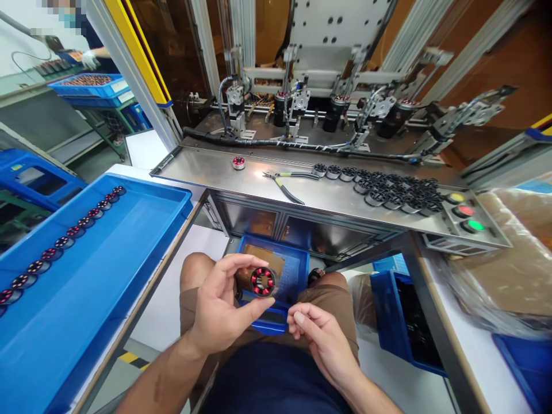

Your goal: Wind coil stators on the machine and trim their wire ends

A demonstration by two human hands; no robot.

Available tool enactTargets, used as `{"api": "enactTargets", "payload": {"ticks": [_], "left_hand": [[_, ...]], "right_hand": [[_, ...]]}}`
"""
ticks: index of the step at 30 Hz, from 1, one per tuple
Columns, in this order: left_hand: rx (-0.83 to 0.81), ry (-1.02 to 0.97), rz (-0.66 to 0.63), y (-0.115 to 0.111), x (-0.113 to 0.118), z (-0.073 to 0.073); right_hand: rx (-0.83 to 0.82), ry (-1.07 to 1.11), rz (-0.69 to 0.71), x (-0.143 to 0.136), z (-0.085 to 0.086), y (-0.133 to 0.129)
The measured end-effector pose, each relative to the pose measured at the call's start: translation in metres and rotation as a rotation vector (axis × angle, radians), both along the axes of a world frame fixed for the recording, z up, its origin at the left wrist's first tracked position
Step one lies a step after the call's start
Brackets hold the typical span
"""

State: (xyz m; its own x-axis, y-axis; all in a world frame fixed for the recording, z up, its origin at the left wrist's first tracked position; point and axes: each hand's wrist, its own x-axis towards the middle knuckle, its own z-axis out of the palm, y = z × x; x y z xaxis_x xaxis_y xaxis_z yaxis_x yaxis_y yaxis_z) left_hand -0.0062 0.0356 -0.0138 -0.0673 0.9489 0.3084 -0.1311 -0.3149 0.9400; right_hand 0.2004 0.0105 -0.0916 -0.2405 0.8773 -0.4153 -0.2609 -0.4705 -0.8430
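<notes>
My left hand grips a motor stator by its rim, thumb below and fingers above. The round stator has a dark outer ring and red wire windings around an open centre, and its face is turned towards me. Over my lap, my right hand is closed, thumb against curled fingers, apart from the stator; whatever it may hold is hidden. On the metal ledge in front lie pliers with green and black handles, their jaws pointing left. Another red-wound stator sits left of them.
Several black stator cores crowd the ledge's right side beside a button box. Machine clamps stand behind. A blue tray at left holds a row of wound stators. Below are blue bins; a co-worker's gloved hand shows far left.
</notes>
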Motion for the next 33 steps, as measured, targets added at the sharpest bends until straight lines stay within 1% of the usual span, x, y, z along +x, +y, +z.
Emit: {"api": "enactTargets", "payload": {"ticks": [3,5,8,10,13,18,25,29,31,33], "left_hand": [[-0.162,-0.291,-0.157,0.004,-0.003,0.0],[-0.286,-0.517,-0.218,0.007,-0.003,0.0],[-0.45,-0.77,-0.202,0.01,-0.003,-0.001],[-0.525,-0.851,-0.165,0.011,-0.002,-0.001],[-0.582,-0.902,-0.146,0.012,-0.002,-0.001],[-0.605,-0.976,-0.153,0.012,-0.001,0.002],[-0.627,-0.994,-0.153,0.014,0.0,0.004],[-0.609,-0.958,-0.126,0.013,0.003,0.002],[-0.592,-0.891,-0.08,0.006,-0.001,0.0],[-0.563,-0.769,-0.012,-0.006,-0.016,0.0]], "right_hand": [[-0.003,0.002,0.005,0.0,0.002,0.001],[-0.005,-0.003,0.008,-0.001,0.003,0.002],[-0.005,-0.012,0.013,-0.002,0.002,0.002],[0.001,-0.017,0.023,-0.002,0.001,0.002],[0.007,-0.026,0.039,-0.001,-0.002,0.002],[0.005,-0.03,0.049,-0.001,-0.003,0.002],[0.007,-0.033,0.026,-0.004,0.003,0.003],[0.012,-0.049,0.026,-0.004,0.006,0.004],[-0.007,-0.073,0.028,-0.002,0.0,0.004],[-0.061,-0.102,0.048,0.002,-0.011,0.006]]}}
